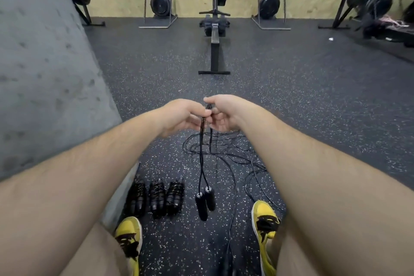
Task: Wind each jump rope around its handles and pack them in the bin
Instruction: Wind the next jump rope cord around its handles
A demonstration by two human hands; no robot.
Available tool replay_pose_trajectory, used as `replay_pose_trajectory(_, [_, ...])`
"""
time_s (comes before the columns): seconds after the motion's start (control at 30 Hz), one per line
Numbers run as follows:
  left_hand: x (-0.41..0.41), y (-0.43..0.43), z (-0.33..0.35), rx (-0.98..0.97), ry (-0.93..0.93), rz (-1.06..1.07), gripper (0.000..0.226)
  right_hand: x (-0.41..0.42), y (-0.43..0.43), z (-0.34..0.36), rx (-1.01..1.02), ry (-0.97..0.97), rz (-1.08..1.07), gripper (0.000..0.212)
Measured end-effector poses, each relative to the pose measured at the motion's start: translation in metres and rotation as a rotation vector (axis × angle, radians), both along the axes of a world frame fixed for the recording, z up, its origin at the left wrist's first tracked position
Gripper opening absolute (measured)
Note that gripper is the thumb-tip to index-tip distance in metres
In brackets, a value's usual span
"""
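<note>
My left hand [181,116] and my right hand [224,114] meet in front of me and both pinch a thin black jump rope [202,141]. Its two strands hang down to two black handles [205,204] that dangle side by side just above the floor. Three wound jump ropes [155,197] lie in a row on the floor to the left of the handles. A tangle of loose black rope [226,152] is spread on the floor below and right of my hands. No bin is in view.
A grey concrete wall [44,74] runs along the left. A rowing machine [215,29] lies straight ahead, with more machines upright against the plywood wall. My yellow shoes [264,226] stand on the speckled rubber floor.
</note>
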State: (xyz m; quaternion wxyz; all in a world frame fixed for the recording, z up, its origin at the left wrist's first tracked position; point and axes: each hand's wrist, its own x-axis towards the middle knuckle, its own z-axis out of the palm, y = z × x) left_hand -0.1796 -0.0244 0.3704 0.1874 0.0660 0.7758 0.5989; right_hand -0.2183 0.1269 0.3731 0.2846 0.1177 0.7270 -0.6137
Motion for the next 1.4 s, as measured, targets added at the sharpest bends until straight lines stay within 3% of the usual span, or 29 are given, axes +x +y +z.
replay_pose_trajectory(0.1, [-0.005,-0.005,-0.002,-0.136,0.009,-0.073,0.012,-0.005,-0.008,-0.007,0.001,-0.017,0.006,0.031])
replay_pose_trajectory(0.2, [-0.017,-0.005,-0.005,-0.159,0.0,0.01,0.021,-0.008,-0.007,-0.002,0.071,0.145,-0.072,0.024])
replay_pose_trajectory(0.27, [-0.024,-0.004,-0.007,-0.051,-0.065,0.137,0.03,-0.008,-0.005,0.009,0.087,0.268,-0.122,0.021])
replay_pose_trajectory(0.4, [-0.039,0.012,-0.001,0.244,-0.258,0.261,0.051,0.007,-0.001,0.035,0.047,0.315,0.205,0.02])
replay_pose_trajectory(0.47, [-0.045,0.024,0.009,0.396,-0.266,0.342,0.043,0.013,0.003,0.031,0.097,0.315,0.311,0.013])
replay_pose_trajectory(0.53, [-0.05,0.031,0.016,0.461,-0.229,0.365,0.035,0.014,0.01,0.015,0.123,0.293,0.231,0.008])
replay_pose_trajectory(0.63, [-0.049,0.03,0.018,0.371,-0.138,0.228,0.03,0.004,0.024,-0.001,0.054,0.248,-0.042,0.021])
replay_pose_trajectory(0.73, [-0.034,0.021,0.02,0.298,-0.161,-0.084,0.028,-0.012,0.022,0.006,-0.275,0.172,-0.143,0.038])
replay_pose_trajectory(0.8, [-0.023,0.013,0.022,0.226,-0.209,-0.261,0.026,-0.017,0.006,0.012,-0.361,0.204,-0.2,0.043])
replay_pose_trajectory(0.87, [-0.018,0.002,0.02,0.165,-0.242,-0.284,0.026,-0.02,-0.01,0.016,-0.328,0.338,-0.263,0.031])
replay_pose_trajectory(0.93, [-0.016,-0.008,0.018,0.193,-0.273,-0.164,0.037,-0.02,-0.017,0.024,-0.229,0.52,-0.232,0.026])
replay_pose_trajectory(1.07, [-0.029,-0.018,0.021,0.482,-0.199,0.158,0.058,-0.004,-0.014,0.036,-0.132,0.811,-0.026,0.021])
replay_pose_trajectory(1.13, [-0.037,-0.01,0.028,0.56,-0.169,0.247,0.057,0.01,-0.011,0.036,-0.09,0.819,0.091,0.017])
replay_pose_trajectory(1.23, [-0.049,0.003,0.036,0.565,-0.109,0.354,0.037,0.026,-0.008,0.025,0.105,0.703,0.323,0.018])
replay_pose_trajectory(1.3, [-0.052,0.005,0.037,0.503,-0.061,0.337,0.03,0.028,-0.007,0.017,0.189,0.587,0.386,0.015])
replay_pose_trajectory(1.4, [-0.042,0.001,0.036,0.293,0.058,0.201,0.031,0.023,-0.004,0.013,0.145,0.522,0.319,0.015])
